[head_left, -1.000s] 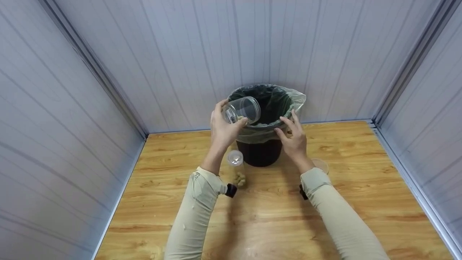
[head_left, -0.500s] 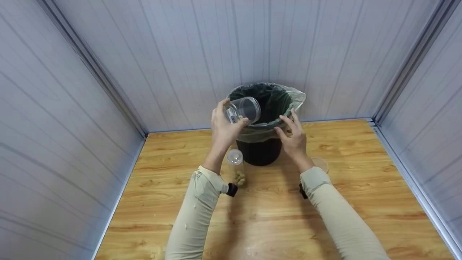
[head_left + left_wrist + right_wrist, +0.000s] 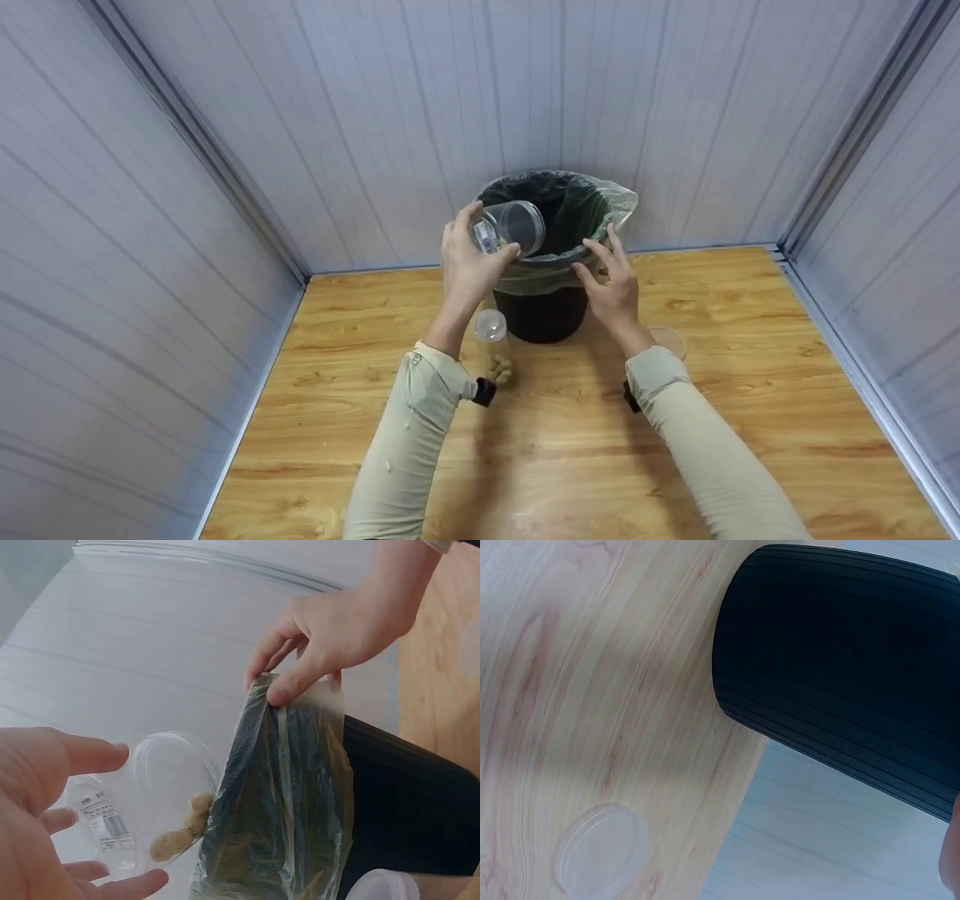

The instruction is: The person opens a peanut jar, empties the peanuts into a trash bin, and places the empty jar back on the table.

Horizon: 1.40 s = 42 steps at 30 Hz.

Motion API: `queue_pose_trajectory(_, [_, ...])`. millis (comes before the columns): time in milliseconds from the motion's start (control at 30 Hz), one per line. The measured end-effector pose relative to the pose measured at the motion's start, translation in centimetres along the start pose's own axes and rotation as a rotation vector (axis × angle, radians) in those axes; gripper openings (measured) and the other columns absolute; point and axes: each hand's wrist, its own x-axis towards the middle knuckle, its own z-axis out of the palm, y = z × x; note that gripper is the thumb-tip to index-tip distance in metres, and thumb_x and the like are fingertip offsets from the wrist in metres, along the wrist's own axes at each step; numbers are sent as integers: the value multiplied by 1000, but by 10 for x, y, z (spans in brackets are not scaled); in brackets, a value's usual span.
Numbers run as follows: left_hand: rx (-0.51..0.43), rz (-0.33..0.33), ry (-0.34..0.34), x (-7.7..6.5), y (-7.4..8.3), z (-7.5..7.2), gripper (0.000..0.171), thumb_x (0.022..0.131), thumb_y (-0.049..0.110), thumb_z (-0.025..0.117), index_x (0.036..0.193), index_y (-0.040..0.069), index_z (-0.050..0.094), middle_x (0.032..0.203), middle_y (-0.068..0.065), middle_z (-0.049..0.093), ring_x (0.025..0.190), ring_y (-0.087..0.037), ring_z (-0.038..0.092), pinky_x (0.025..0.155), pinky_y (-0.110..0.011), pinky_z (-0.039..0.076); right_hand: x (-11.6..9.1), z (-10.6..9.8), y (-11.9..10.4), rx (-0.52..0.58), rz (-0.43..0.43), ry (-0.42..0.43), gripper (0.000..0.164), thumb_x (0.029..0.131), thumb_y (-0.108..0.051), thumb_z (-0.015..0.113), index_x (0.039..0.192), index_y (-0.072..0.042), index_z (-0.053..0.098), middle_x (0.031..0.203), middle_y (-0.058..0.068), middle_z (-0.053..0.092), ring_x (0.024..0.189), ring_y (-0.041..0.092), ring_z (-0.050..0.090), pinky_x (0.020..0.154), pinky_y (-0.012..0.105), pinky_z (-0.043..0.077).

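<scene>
At the left rim of the black bin (image 3: pixel 541 315), left hand (image 3: pixel 466 264) grips a clear jar (image 3: pixel 511 226), clamped across its width; jar tilted, mouth toward the bin opening, several peanut-like pieces (image 3: pixel 177 835) inside. Right hand (image 3: pixel 614 291) pinches the green liner (image 3: pixel 537 279) at the right front rim. Capped jar (image 3: pixel 492 343) stands upright on the wood-grain surface (image 3: pixel 555 442), just before the bin; clear disc (image 3: pixel 669 341) lies to the right.
</scene>
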Motion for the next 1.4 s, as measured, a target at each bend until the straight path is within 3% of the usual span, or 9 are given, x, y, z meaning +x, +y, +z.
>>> queue_pose_trajectory(567, [-27, 20, 31, 2, -1, 0, 75, 69, 15, 86, 136, 15, 53, 128, -7, 50, 116, -21, 48, 97, -31, 42, 0, 1, 1, 1, 2, 13, 39, 82, -12, 79, 119, -10, 68, 146, 18, 44, 129, 28, 46, 75, 23, 50])
queue_pose_trajectory(767, [3, 17, -7, 2, 0, 0, 77, 68, 18, 88, 137, 14, 53, 127, -8, 51, 115, -22, 49, 97, -30, 42, 0, 1, 0, -3, 1, 10, 39, 81, -13, 79, 119, -10, 68, 145, 17, 45, 129, 29, 45, 74, 26, 50])
queue_pose_trajectory(1200, [-1, 34, 12, 3, 0, 0, 71, 72, 13, 81, 137, 12, 52, 126, -6, 51, 114, -21, 48, 96, -31, 41, 3, 2, 0, -12, 0, -8, 39, 84, -16, 78, 121, -12, 67, 146, 16, 43, 132, 27, 42, 73, 40, 53])
queue_pose_trajectory(1400, [15, 31, -8, 3, 3, 1, 75, 71, 19, 86, 137, 13, 51, 128, -6, 51, 116, -19, 47, 98, -29, 40, 0, 1, -1, -20, 4, -6, 38, 83, -16, 78, 120, -11, 68, 146, 16, 44, 128, 27, 47, 71, 36, 53])
